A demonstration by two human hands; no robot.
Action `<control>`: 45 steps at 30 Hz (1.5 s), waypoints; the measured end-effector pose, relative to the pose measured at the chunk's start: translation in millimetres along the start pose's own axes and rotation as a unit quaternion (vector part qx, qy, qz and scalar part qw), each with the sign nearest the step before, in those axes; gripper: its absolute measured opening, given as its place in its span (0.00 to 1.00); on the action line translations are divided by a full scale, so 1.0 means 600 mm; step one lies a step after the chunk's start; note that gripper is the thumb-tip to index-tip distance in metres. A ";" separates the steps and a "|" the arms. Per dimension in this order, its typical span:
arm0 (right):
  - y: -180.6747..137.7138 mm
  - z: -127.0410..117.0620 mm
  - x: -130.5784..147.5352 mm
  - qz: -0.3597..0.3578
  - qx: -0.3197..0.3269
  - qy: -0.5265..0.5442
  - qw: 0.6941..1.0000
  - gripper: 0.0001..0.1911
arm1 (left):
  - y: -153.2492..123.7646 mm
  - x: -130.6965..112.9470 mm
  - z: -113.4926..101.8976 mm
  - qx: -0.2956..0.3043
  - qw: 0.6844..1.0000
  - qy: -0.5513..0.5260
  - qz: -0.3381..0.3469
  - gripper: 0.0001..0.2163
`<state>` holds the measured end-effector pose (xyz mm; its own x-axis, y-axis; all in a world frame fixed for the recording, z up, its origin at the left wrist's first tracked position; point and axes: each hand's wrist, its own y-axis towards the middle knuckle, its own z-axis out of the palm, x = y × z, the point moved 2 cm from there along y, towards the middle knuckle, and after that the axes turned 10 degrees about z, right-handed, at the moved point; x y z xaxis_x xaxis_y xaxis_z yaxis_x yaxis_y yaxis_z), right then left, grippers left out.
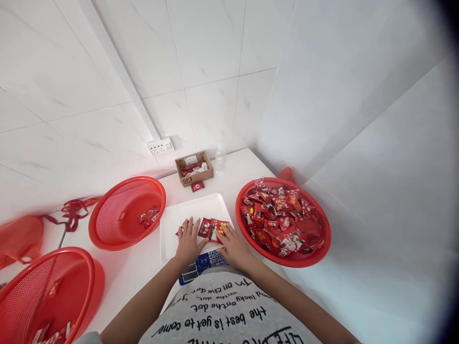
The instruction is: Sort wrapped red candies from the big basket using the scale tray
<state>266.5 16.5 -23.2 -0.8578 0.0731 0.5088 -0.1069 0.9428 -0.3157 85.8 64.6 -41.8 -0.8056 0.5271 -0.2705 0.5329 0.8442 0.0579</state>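
Observation:
A digital scale has a white tray (193, 204) and a blue keypad (210, 262) at its near side. On the tray lie several red wrapped packets; a dark red packet (204, 227) sits between my hands. My left hand (190, 243) rests with fingers spread over another small red packet, which is mostly covered. With its fingers stretched out, my right hand (234, 244) touches the edge of a brighter red packet (217, 229) with yellow print. Neither hand is closed round anything.
To the right stands a red basket (327, 239) heaped with red packets. On the left are a red basket (92, 215) holding few packets and a nearer red basket (93, 282). Behind the scale are a cardboard box (201, 177), a clear bottle (221, 160) and a wall socket (160, 145).

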 end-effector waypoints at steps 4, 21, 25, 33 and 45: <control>0.016 0.019 0.006 -0.033 0.026 -0.018 0.999 0.30 | 0.007 -0.001 0.010 0.036 0.998 0.032 0.033 0.28; 0.038 -0.013 0.000 -0.115 -0.037 0.022 0.992 0.24 | 0.012 0.020 0.010 0.006 0.995 0.090 0.048 0.27; 0.018 -0.060 -0.063 -0.039 -0.139 0.033 0.989 0.22 | 0.013 0.020 0.009 0.014 0.995 0.085 0.041 0.26; 0.007 -0.077 -0.159 0.096 -0.130 -0.020 0.987 0.22 | 0.016 0.025 0.015 0.022 0.995 0.085 0.037 0.26; 0.000 -0.044 -0.152 0.024 -0.170 0.030 0.985 0.19 | 0.015 0.030 0.021 0.022 0.995 0.085 0.039 0.27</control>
<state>357.8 18.2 -48.3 -0.8251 0.1306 0.5497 0.1171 0.9913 -0.0598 79.3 80.7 -58.0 -0.7918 0.6025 -0.1000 0.6029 0.7972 0.0295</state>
